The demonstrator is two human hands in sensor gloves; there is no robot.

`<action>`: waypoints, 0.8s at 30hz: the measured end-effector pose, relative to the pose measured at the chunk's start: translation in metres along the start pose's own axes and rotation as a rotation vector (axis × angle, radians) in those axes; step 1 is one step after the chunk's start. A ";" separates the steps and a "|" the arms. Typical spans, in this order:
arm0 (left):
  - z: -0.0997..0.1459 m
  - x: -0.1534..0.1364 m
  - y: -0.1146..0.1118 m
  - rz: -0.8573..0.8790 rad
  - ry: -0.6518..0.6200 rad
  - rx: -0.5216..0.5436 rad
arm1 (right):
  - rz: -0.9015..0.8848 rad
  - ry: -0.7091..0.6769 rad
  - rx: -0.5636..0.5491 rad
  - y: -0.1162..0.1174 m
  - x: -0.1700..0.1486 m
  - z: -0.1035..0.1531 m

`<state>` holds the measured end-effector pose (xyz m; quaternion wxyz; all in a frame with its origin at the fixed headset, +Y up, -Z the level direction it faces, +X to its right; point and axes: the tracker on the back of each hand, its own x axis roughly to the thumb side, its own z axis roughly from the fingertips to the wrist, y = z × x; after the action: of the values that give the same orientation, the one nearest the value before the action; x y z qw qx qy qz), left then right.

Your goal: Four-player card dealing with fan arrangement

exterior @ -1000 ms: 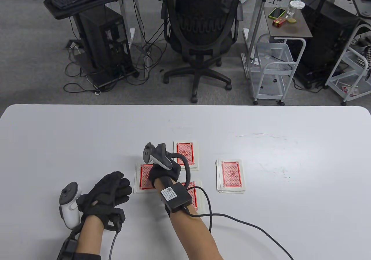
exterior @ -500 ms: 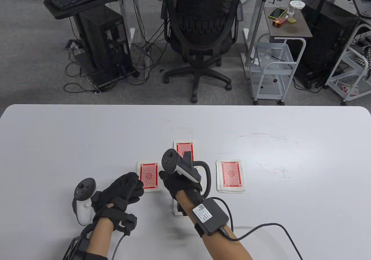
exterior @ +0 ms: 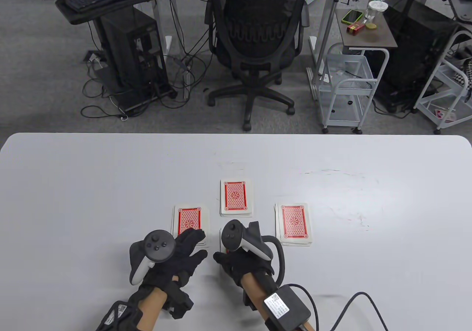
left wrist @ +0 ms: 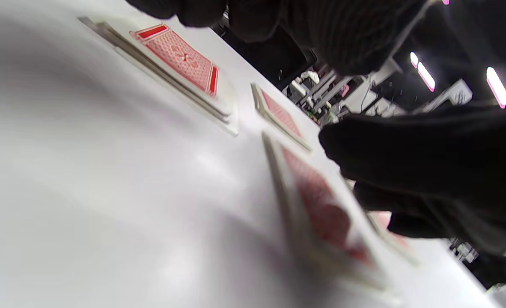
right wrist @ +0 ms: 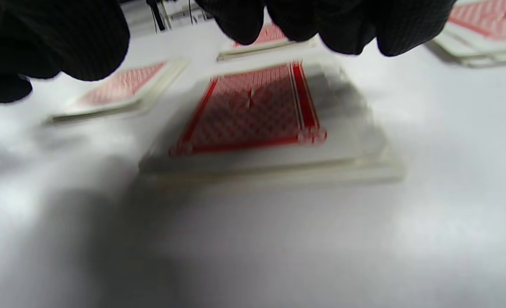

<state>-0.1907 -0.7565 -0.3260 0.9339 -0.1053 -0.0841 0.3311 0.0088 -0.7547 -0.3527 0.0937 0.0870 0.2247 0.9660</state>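
Four piles of red-backed cards lie face down on the white table. The left pile, the far pile and the right pile show fully. The near pile is mostly hidden under my right hand. In the right wrist view that hand's fingers hang just above the near pile and hold nothing. My left hand lies with fingers spread, its tips over the left pile's near edge. In the left wrist view the left pile sits under its fingertips.
Beyond the table's far edge stand a black office chair, a desk with a computer tower and a white wire cart. My right wrist's cable trails over the table's near right part.
My right hand has drawn back from the left pile to hover over the near pile. My left hand has moved right and forward until its fingertips reach the left pile.
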 end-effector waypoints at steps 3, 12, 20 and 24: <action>0.001 0.004 -0.005 -0.108 0.000 0.011 | -0.012 0.018 0.114 0.014 0.003 -0.006; 0.000 0.001 -0.006 -0.095 0.007 0.008 | 0.076 0.054 0.118 0.025 0.008 -0.011; -0.001 0.002 -0.008 -0.089 -0.007 0.012 | 0.054 0.049 0.086 0.025 0.011 -0.008; 0.000 0.001 -0.007 -0.084 -0.003 0.011 | 0.090 0.062 0.053 0.027 0.015 -0.009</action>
<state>-0.1852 -0.7614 -0.3243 0.9474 -0.0958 -0.0880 0.2925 -0.0118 -0.7793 -0.3464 0.0407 0.0694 0.2491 0.9651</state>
